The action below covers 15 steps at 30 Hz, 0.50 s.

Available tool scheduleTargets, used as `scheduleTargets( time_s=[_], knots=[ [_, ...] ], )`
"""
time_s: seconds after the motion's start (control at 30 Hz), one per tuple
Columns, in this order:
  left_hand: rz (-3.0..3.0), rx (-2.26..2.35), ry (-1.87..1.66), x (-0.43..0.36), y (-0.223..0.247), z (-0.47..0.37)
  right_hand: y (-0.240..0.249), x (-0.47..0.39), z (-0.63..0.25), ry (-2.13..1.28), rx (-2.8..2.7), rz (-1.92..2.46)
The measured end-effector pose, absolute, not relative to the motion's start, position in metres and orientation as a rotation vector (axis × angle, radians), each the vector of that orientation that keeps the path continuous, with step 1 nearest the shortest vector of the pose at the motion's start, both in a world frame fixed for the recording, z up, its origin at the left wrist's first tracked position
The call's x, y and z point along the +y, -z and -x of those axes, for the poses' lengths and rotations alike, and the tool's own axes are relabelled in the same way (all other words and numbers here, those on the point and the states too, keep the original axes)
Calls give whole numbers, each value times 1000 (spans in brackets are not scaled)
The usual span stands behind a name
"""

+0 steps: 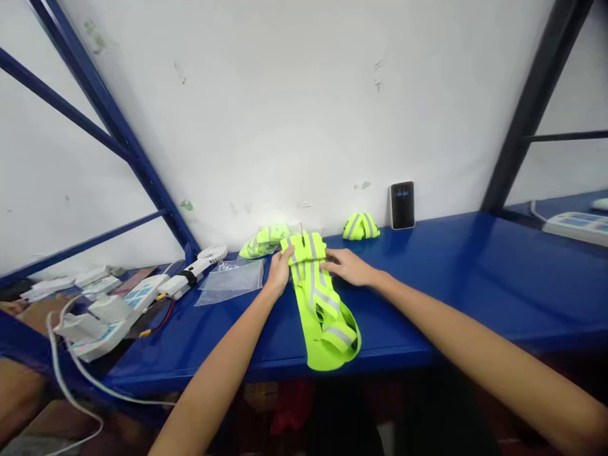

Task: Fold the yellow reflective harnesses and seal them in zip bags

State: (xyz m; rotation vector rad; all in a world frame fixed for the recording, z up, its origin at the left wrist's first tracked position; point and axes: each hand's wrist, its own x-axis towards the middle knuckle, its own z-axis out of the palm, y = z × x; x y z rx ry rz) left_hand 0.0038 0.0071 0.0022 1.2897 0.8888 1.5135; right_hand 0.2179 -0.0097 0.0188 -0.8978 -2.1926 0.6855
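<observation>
head view: left hand [279,271], closed grip on neon strap bundle [312,278]; right hand [350,266] alongside, grip unclear

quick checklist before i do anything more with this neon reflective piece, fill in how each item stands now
1. Left hand on the neon reflective piece: ok, at its left edge, thumb over it.
2. Right hand gripping it: cannot tell; fingers are at its right edge.
3. Straps flat at the near end: not ok, they loop loosely.
4. Near end well back from the edge of the table: not ok, it reaches the front edge.
5. Clear plastic bags apart from the piece: ok, they lie left of it.
</observation>
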Motion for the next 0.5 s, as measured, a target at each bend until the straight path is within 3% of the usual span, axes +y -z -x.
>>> scheduleTargets(
  time_s=[0.13,0.3,0.4,0.5],
  knots=[
    [-1106,775,-1362,0,-4,-9,-17,-7,-221,-256,-2082,1053],
    [-1191,913,-1217,-3,-1,-11,-20,-10,-221,-35,-2070,744],
    [-1179,956,-1258,-1,-2,-11,-22,-12,-215,-225,-2070,673],
    [-1204,896,-1373,-3,-4,-11,-18,-10,-205,-680,-1824,772]
  ],
)
